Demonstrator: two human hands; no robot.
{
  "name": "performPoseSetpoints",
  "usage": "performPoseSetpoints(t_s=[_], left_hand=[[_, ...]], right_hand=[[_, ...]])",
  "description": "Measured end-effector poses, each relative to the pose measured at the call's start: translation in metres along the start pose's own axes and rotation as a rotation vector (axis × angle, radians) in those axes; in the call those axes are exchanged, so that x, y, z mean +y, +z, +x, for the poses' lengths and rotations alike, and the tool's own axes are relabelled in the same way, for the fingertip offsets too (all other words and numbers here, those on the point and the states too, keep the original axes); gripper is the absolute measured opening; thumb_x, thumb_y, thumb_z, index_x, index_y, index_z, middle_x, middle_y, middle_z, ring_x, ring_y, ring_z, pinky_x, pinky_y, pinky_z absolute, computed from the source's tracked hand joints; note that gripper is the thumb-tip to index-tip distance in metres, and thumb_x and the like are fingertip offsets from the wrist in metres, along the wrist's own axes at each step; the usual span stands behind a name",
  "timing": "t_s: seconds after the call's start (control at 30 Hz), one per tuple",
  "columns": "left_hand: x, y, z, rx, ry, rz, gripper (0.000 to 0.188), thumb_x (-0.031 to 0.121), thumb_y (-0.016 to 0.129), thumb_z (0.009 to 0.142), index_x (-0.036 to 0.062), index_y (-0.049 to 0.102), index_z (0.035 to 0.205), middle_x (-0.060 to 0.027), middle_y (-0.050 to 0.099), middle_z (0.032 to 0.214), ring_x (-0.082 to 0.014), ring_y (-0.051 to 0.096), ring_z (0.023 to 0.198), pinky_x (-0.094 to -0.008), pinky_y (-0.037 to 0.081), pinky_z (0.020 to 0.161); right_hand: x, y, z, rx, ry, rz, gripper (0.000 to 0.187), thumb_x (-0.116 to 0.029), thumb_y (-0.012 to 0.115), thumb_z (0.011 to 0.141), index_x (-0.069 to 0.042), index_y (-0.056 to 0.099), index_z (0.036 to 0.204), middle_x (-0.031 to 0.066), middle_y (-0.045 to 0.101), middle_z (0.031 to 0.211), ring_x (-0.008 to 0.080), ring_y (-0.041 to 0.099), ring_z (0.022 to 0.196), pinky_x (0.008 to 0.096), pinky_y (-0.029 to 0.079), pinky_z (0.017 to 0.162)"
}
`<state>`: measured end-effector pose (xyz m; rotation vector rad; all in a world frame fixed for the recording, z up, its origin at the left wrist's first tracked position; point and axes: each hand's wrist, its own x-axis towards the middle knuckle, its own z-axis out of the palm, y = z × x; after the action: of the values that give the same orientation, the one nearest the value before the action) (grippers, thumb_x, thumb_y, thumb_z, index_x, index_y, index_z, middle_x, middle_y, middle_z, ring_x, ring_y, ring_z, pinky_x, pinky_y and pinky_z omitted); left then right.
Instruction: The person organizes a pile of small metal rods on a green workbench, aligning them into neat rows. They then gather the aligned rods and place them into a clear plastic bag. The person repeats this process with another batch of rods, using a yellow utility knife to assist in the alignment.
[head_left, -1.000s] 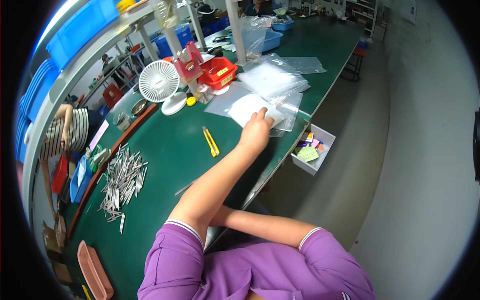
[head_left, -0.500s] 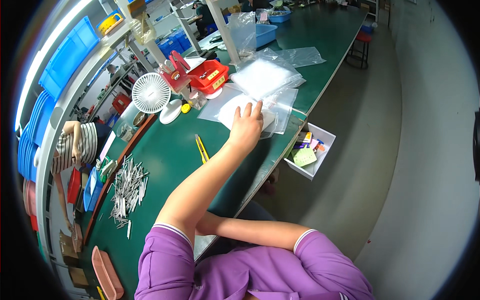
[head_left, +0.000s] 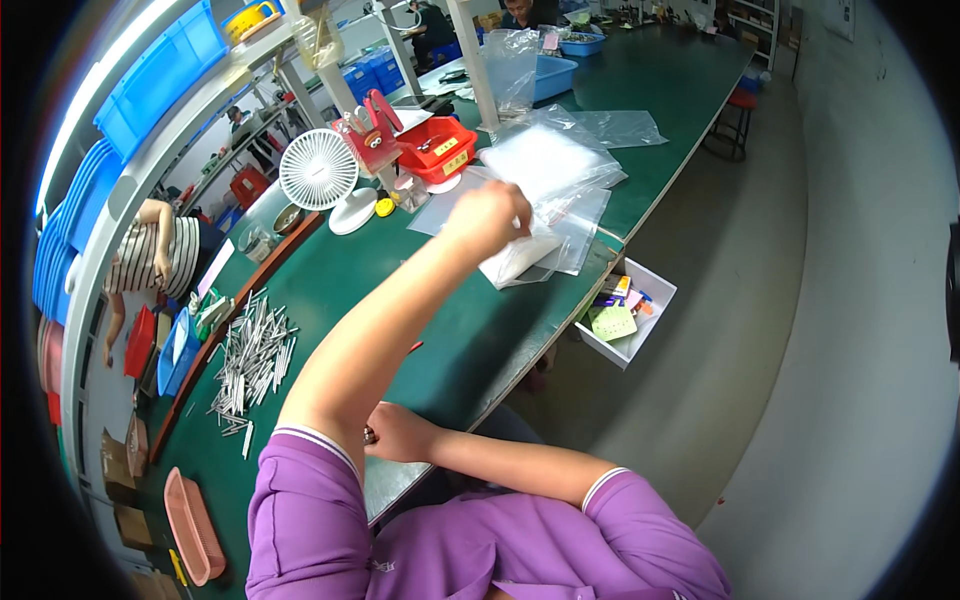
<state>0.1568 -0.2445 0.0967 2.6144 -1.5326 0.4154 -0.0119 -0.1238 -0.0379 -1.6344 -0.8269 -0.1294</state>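
Stretched forward over the bench, my left hand is closed, its fingertips pinching the edge of a clear plastic bag from the loose bags there. The bag is bunched and partly lifted under the hand. Beyond it lies a thicker stack of clear bags. My right hand is near the bench edge, under my left arm, curled into a fist. Dark, shiny metal ends show at its thumb side; the rest of what it holds is hidden. A loose pile of thin metal rods lies to the left.
A white fan, a red tray and a yellow tape measure stand beyond my left arm. An open white drawer juts out at the right edge. A pink basket lies at the near left. Another person is across the bench.
My left hand has gone from lying spread on the bags to a pinch, lifting and crumpling one. My right fist has come out from behind my left arm. The view has shifted slightly.
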Motion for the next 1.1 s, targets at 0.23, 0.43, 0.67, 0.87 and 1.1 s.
performPoseSetpoints(t_s=[0.23, 0.43, 0.67, 0.87, 1.1], left_hand=[[0.042, 0.043, -0.025, -0.071, -0.036, 0.19, 0.031, 0.004, 0.062, 0.079, 0.0049, 0.067, 0.109, -0.0108, 0.059, 0.122, -0.0319, 0.059, 0.108, -0.0394, 0.053, 0.086], [0.017, 0.042, -0.018, -0.046, -0.197, -0.256, 0.028, 0.0, 0.061, 0.077, 0.0037, 0.069, 0.104, -0.0124, 0.064, 0.11, -0.0329, 0.062, 0.103, -0.0412, 0.052, 0.089], [0.021, 0.042, -0.016, -0.103, -0.031, 0.22, 0.025, 0.008, 0.064, 0.077, 0.0034, 0.07, 0.101, -0.0115, 0.061, 0.115, -0.0312, 0.057, 0.108, -0.0401, 0.05, 0.088], [0.024, 0.061, -0.012, 0.091, 0.091, 0.452, 0.025, 0.017, 0.066, 0.073, 0.0021, 0.069, 0.093, -0.0115, 0.06, 0.116, -0.0278, 0.052, 0.112, -0.0391, 0.043, 0.093], [0.017, 0.059, 0.006, -0.056, -0.035, 0.531, 0.017, 0.018, 0.069, 0.071, 0.0042, 0.071, 0.081, -0.0079, 0.067, 0.1, -0.0263, 0.054, 0.113, -0.0374, 0.045, 0.09]], right_hand=[[0.008, 0.017, 0.005, 0.165, -0.087, 0.22, 0.018, -0.013, 0.07, 0.079, -0.001, 0.06, 0.088, 0.0189, 0.062, 0.075, 0.0371, 0.061, 0.073, 0.0427, 0.046, 0.065], [0.0, 0.0, 0.001, -0.051, 0.074, 0.063, 0.02, -0.015, 0.07, 0.079, 0.0, 0.061, 0.088, 0.0182, 0.063, 0.075, 0.0363, 0.063, 0.076, 0.0432, 0.048, 0.067], [-0.005, -0.001, -0.001, -0.005, 0.059, 0.083, 0.022, -0.018, 0.07, 0.078, 0.001, 0.061, 0.086, 0.0199, 0.064, 0.079, 0.0387, 0.064, 0.08, 0.0458, 0.05, 0.073], [0.022, 0.024, 0.003, 0.125, -0.112, 0.127, 0.022, -0.016, 0.068, 0.081, 0.002, 0.062, 0.091, 0.0217, 0.065, 0.091, 0.0382, 0.063, 0.092, 0.0462, 0.049, 0.08], [0.004, 0.015, -0.001, 0.27, -0.232, 0.365, 0.025, -0.015, 0.067, 0.082, 0.0, 0.061, 0.1, 0.022, 0.064, 0.095, 0.0413, 0.061, 0.093, 0.0487, 0.047, 0.085]])
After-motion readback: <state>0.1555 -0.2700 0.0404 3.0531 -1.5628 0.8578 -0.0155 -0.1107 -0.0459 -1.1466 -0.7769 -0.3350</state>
